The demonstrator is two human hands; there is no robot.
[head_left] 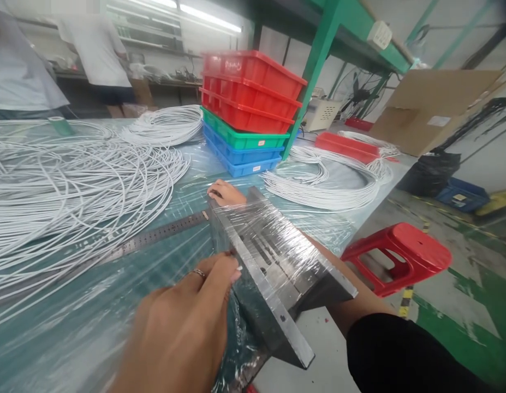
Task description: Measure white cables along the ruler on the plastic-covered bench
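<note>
Worktop: green cutting surface under clear plastic film, filling the lower left of the view.

White cable coils: large loose spread from 9 to 10 o'clock; a smaller coil at 11 o'clock; another bundle at 2 o'clock.

Stacked plastic crates at 12 o'clock: three red on top, one green, two blue beneath, nested. Contents hidden; only the top crate's rim shows.

Red shallow tray at 2 o'clock, lying among the cable bundle; contents cannot be told.

Red plastic stool at 3 o'clock, on the floor beside the worktop.

Metal plate block, wrapped in clear film, at centre, tilted on the worktop edge.

Steel ruler: flat on the worktop, running from 9 o'clock towards the block.

Left hand at 6 o'clock: fingers curled against the block's near side, grip pressed on the film-wrapped edge; a ring on one finger.

Right hand: at the block's far end, fingers lying over its top corner, forearm passing beneath the block.
</note>
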